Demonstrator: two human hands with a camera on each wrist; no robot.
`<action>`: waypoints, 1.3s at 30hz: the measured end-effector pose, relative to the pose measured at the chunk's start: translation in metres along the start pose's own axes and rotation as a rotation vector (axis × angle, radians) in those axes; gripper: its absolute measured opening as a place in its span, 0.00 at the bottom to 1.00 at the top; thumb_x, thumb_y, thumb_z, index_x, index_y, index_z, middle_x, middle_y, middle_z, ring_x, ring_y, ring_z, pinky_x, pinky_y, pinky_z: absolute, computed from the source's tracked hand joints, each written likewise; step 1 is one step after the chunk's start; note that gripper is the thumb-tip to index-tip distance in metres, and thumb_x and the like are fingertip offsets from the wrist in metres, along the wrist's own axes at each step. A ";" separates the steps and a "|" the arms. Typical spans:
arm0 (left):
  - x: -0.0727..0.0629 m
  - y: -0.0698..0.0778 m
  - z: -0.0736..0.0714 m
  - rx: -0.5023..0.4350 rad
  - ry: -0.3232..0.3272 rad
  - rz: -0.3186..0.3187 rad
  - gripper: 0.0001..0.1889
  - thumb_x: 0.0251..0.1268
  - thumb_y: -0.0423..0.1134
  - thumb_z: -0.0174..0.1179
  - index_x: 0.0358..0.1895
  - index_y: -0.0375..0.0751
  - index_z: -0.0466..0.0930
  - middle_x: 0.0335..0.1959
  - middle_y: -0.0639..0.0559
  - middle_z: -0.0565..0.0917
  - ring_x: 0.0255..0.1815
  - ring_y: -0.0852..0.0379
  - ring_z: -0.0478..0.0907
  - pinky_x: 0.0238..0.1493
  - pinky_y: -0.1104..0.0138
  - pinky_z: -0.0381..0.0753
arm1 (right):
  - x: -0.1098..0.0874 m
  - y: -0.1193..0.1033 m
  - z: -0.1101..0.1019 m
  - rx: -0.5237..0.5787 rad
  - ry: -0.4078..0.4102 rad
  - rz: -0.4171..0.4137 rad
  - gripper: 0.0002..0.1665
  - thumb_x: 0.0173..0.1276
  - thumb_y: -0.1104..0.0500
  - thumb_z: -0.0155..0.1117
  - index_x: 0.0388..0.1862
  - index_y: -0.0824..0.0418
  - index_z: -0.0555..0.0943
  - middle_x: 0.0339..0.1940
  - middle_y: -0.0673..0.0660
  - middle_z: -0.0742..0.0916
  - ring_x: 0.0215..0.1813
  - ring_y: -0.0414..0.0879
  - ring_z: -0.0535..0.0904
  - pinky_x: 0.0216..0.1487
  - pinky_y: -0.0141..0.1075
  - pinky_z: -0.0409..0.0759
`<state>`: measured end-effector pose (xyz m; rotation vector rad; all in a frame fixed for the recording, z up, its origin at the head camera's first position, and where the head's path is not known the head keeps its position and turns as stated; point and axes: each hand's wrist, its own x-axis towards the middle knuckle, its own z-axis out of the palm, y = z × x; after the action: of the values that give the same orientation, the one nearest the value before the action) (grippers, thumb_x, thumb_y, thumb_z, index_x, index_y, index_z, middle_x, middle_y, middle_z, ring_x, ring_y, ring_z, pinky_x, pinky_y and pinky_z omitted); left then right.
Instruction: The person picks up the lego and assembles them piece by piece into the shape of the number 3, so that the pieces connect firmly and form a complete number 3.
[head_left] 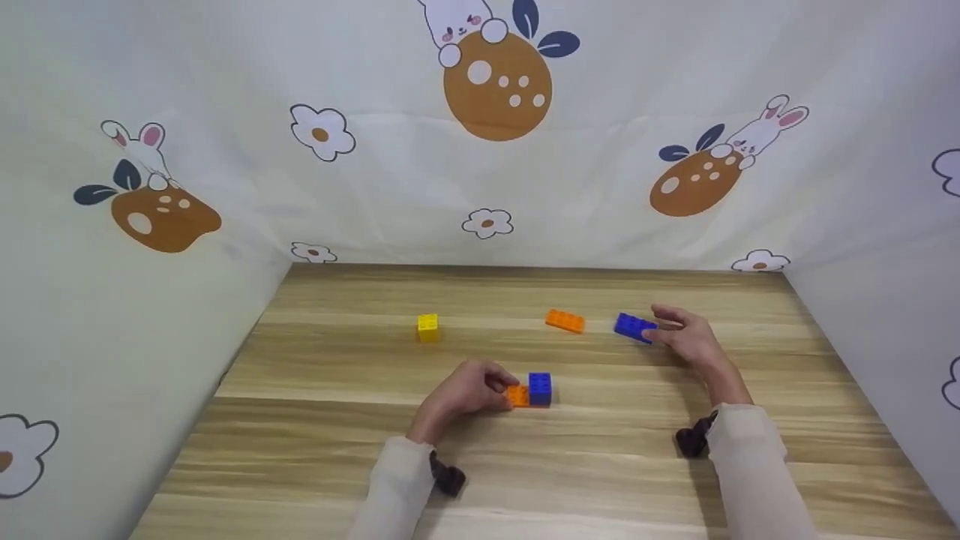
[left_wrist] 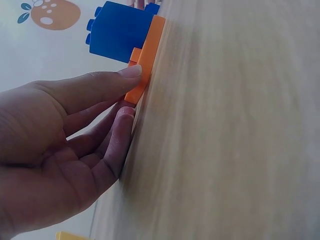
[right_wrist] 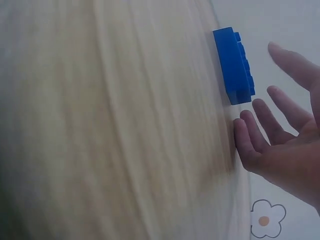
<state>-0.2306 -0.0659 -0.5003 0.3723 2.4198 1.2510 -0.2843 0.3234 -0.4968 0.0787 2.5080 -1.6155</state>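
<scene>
Now | left fingers [left_wrist: 117,140] pinch end of orange plate [left_wrist: 149,52] | right fingers [right_wrist: 269,121] spread, empty | blue brick [right_wrist: 231,65] beside tips

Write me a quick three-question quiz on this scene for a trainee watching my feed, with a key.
1. Choose one. What does the left hand pinch?
A) The lone orange toy brick
B) The flat orange toy brick bearing a blue toy block
C) Nothing

2. True or false: the right hand is beside the long blue toy brick without gripping it.

3. Fill in: in the head view, the toy block farthest left is the ____ one.

Key:
1. B
2. True
3. Yellow, meaning the yellow toy block
</scene>
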 end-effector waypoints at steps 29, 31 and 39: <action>0.001 -0.001 0.000 -0.027 -0.007 -0.016 0.13 0.56 0.33 0.73 0.46 0.48 0.89 0.41 0.53 0.87 0.40 0.57 0.77 0.50 0.62 0.82 | 0.001 -0.011 0.009 -0.104 0.008 0.131 0.34 0.68 0.56 0.69 0.70 0.67 0.72 0.71 0.73 0.73 0.69 0.62 0.71 0.69 0.49 0.69; 0.001 -0.001 0.000 -0.026 -0.008 -0.017 0.13 0.56 0.33 0.73 0.46 0.48 0.89 0.41 0.53 0.87 0.40 0.57 0.77 0.50 0.62 0.82 | 0.000 -0.013 0.010 -0.126 0.011 0.115 0.34 0.68 0.56 0.69 0.69 0.66 0.73 0.70 0.73 0.74 0.68 0.61 0.72 0.65 0.46 0.72; 0.001 -0.001 0.000 -0.030 -0.010 -0.030 0.14 0.56 0.33 0.73 0.46 0.49 0.89 0.42 0.54 0.87 0.41 0.56 0.78 0.51 0.61 0.82 | -0.007 -0.024 0.014 -0.109 0.030 0.055 0.34 0.68 0.56 0.70 0.69 0.66 0.73 0.66 0.73 0.79 0.59 0.53 0.78 0.47 0.29 0.79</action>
<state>-0.2315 -0.0665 -0.5014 0.3319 2.3866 1.2687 -0.2787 0.3014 -0.4799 0.1587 2.5866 -1.4641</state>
